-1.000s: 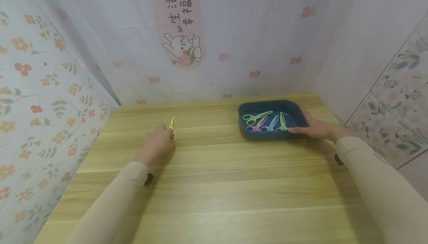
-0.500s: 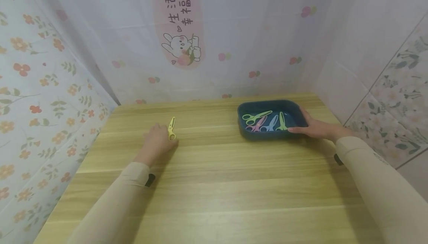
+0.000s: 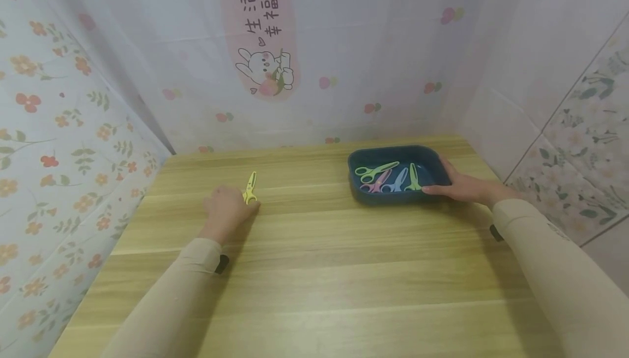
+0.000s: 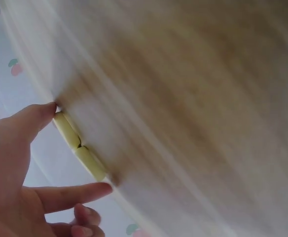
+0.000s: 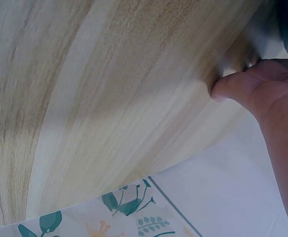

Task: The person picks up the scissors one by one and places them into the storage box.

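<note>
In the head view, yellow scissors (image 3: 251, 185) lie on the wooden table with their blade end pointing to the far side. My left hand (image 3: 226, 209) pinches them at the handles. The left wrist view shows the yellow handles (image 4: 80, 147) edge-on, the thumb at one end and a finger at the other, with the other fingers curled back. At the right, my right hand (image 3: 464, 188) grips the near right corner of a dark blue plastic basin (image 3: 383, 198), thumb over the rim and fingers along the outer side. Inside lie green (image 3: 375, 172), pink and blue scissors (image 3: 396, 182).
A second green pair of scissors (image 3: 413, 177) stands leaning near the thumb in the basin. The wooden table (image 3: 314, 270) runs between both arms. A white printed curtain (image 3: 314, 74) hangs along the back edge, and patterned cloths close off the left and right sides.
My left hand has shifted slightly left, uncovering more of the yellow scissors' handles, which have turned a little. My right hand and the basin have stayed put.
</note>
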`<state>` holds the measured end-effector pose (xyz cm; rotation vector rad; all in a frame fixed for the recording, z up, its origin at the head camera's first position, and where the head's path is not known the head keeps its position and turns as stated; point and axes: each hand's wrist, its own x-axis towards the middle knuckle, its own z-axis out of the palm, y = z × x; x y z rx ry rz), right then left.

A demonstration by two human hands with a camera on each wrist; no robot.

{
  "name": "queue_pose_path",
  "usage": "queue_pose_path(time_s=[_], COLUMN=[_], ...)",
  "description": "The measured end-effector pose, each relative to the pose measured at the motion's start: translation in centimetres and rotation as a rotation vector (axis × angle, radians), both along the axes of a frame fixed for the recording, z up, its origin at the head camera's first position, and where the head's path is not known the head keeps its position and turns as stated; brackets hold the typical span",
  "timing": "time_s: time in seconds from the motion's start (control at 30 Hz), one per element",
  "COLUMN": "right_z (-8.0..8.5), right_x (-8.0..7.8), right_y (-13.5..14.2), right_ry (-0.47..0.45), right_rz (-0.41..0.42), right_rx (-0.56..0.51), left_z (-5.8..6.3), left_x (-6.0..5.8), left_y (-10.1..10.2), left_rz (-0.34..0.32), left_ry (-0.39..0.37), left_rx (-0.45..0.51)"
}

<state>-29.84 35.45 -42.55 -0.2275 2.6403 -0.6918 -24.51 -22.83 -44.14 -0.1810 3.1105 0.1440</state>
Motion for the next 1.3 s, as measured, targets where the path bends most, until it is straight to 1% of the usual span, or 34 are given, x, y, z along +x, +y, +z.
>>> queue_pose_path(time_s=[0.2, 0.47, 0.57, 0.7, 0.87, 0.93, 1.1, 1.17, 1.3], right_z=[0.1, 0.1, 0.1, 0.1, 0.2, 0.2, 0.3, 0.2, 0.1], right_x=[0.1, -0.1, -0.1, 0.0, 0.1, 0.1, 0.1, 0.1, 0.0], right_y=[-0.2, -0.2, -0.2, -0.2, -0.2, -0.2, -0.2, -0.2, -0.1], right_ry=[-0.007, -0.007, -0.008, -0.009, -0.010, -0.009, -0.010, -0.008, 0.002], right_rz=[-0.005, -0.006, -0.004, -0.001, -0.005, -0.005, -0.004, -0.004, -0.003], right_rx=[-0.010, -0.014, -0.017, -0.003, -0.001, -0.004, -0.005, -0.001, 0.003], left_z=[0.1, 0.1, 0.0, 0.2, 0.7, 0.9, 1.5, 1.6, 1.9], left_x=[0.2, -0.2, -0.3, -0.2, -0.1, -0.1, -0.5, -0.6, -1.0], left_y=[0.1, 0.0, -0.2, -0.4, -0.2, -0.1, 0.1, 0.3, 0.7], left_rz=[0.028, 0.060, 0.061, 0.054, 0.050, 0.048, 0.026, 0.015, -0.006], left_ry=[-0.011, -0.031, -0.035, -0.034, -0.003, 0.012, 0.045, 0.065, 0.106], left_rx=[0.023, 0.060, 0.083, 0.111, 0.141, 0.136, 0.098, 0.101, 0.137])
